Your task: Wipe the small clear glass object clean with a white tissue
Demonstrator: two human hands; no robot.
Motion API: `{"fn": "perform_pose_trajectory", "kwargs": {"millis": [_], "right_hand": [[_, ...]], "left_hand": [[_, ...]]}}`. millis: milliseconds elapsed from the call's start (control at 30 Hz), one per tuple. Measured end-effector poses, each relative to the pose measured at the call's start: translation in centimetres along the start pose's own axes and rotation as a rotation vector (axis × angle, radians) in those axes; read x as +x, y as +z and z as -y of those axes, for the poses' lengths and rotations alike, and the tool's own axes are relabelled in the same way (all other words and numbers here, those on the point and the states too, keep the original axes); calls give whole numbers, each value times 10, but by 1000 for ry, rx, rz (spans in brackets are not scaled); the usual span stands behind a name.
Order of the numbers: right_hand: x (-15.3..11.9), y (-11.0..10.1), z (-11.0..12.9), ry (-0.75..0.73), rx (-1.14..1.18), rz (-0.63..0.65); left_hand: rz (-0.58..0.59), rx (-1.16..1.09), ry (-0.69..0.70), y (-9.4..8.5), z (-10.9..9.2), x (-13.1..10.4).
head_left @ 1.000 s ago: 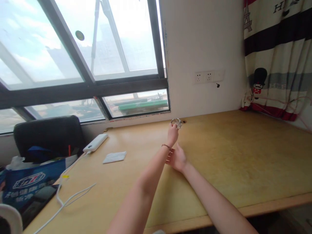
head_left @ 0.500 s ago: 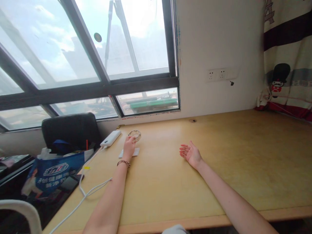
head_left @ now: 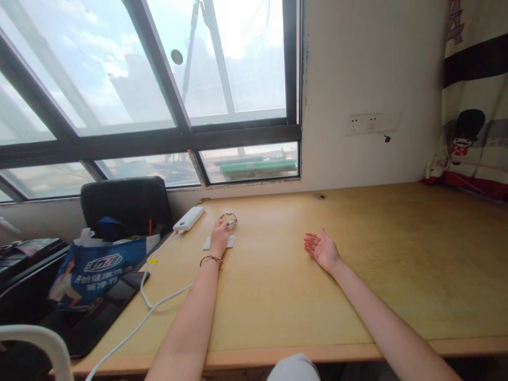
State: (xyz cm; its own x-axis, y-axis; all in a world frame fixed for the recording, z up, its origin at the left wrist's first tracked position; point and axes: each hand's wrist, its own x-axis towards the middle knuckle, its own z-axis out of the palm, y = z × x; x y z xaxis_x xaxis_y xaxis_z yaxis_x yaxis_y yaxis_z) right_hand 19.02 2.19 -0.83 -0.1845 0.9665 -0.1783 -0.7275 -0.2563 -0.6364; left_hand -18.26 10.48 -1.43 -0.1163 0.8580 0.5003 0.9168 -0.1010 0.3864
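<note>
The left hand [head_left: 219, 236] is pinching a small clear glass dish [head_left: 228, 219] in a narrow grip at its near rim, the dish sitting on the counter [head_left: 397, 254] just beyond a white square pad [head_left: 230, 242] and beside a white power bank [head_left: 189, 218]. The right hand [head_left: 322, 247] is resting palm-up on the counter, its grip lying wide, holding nothing, well apart from the dish.

Left hand [head_left: 219, 236] touches glass ashtray [head_left: 227, 219]; right hand [head_left: 322, 250] rests open on desk [head_left: 357, 254].
</note>
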Motion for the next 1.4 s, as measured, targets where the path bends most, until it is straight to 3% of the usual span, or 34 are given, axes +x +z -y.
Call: {"fn": "perform_pose_trajectory", "kwargs": {"millis": [467, 600, 767, 933, 1100, 1400], "right_hand": [[2, -3, 1, -5, 1, 9], [2, -3, 1, -1, 0, 8], [2, -4, 2, 2, -16, 6], [2, -3, 2, 15, -25, 9], [1, -2, 2, 22, -42, -8], [0, -1, 3, 24, -52, -16]], "left_hand": [[3, 18, -29, 0, 1, -1], [-37, 181, -50, -6, -15, -7], [-125, 509, -279, -10, -47, -24], [-24, 561, -430, -8, -50, -36], [159, 555, -410, -13, -43, -46], [257, 532, -470, -20, -49, -47]]}}
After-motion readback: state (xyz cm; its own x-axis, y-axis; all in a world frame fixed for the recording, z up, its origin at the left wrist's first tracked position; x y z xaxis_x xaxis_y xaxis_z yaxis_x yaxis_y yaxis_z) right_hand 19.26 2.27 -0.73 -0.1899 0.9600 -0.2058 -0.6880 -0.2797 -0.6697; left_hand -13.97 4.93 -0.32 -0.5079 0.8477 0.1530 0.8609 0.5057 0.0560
